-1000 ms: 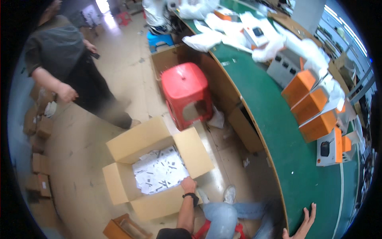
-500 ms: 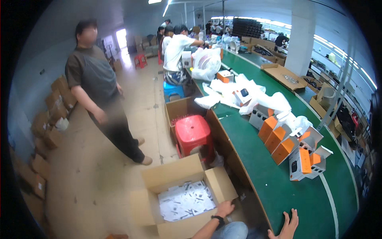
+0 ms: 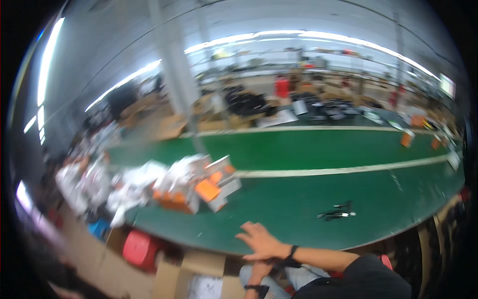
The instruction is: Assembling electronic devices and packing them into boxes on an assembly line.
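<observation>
Over the near edge of the green work table (image 3: 284,199), my right hand (image 3: 261,241) reaches out, fingers spread and nothing in them. Its arm comes in from the right and has a dark band at the wrist. My left hand (image 3: 262,269) sits just below, partly covered by the right wrist; its fingers are hidden. A dark band is on that wrist too. Left of the left hand stands an open cardboard box (image 3: 167,279) with white slips (image 3: 205,287) inside. Orange-and-white boxes (image 3: 206,192) stand left on the table, blurred.
White plastic bags (image 3: 142,182) lie beyond the boxes. A small cluster of black parts (image 3: 338,213) rests on the table's right half. A red stool (image 3: 141,247) stands below the table's left edge. Dark goods (image 3: 244,102) and shelves fill the background.
The view has swung to the right, and the person standing at the left is no longer clearly seen. My right hand has come across above my left hand, near the table edge.
</observation>
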Action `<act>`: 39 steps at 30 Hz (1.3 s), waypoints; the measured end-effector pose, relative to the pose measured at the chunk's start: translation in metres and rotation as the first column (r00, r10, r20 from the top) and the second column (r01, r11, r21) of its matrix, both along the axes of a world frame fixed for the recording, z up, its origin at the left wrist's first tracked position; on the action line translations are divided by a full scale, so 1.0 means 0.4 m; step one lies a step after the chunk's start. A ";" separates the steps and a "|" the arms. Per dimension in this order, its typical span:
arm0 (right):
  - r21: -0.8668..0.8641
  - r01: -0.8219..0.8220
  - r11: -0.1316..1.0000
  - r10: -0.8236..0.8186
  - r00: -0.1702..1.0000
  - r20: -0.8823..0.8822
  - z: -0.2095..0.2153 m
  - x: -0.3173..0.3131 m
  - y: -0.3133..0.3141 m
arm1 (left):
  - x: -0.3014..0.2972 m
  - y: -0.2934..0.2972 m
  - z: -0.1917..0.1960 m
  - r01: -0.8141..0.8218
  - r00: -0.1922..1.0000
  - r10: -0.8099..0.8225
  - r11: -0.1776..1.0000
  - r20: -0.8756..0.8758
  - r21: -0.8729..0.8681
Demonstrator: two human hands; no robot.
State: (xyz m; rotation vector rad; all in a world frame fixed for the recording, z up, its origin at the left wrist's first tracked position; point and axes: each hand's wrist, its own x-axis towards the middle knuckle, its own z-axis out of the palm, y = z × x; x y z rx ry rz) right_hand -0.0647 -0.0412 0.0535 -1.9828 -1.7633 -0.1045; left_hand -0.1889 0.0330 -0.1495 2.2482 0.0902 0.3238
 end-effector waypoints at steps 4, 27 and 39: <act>-0.065 0.115 0.991 -0.117 0.993 -0.033 -0.017 0.018 -0.045 | -0.009 -0.069 0.126 0.071 0.887 -0.017 0.992 -0.462 0.101; -0.014 -0.058 0.998 0.056 0.989 -0.134 -0.030 0.010 -0.071 | -0.091 -0.325 0.149 -0.282 0.920 0.289 0.957 -0.264 0.066; -0.178 -0.313 0.933 0.234 0.903 -0.360 -0.003 -0.201 -0.510 | -0.347 -0.346 0.043 0.028 0.878 0.038 0.991 -0.477 0.130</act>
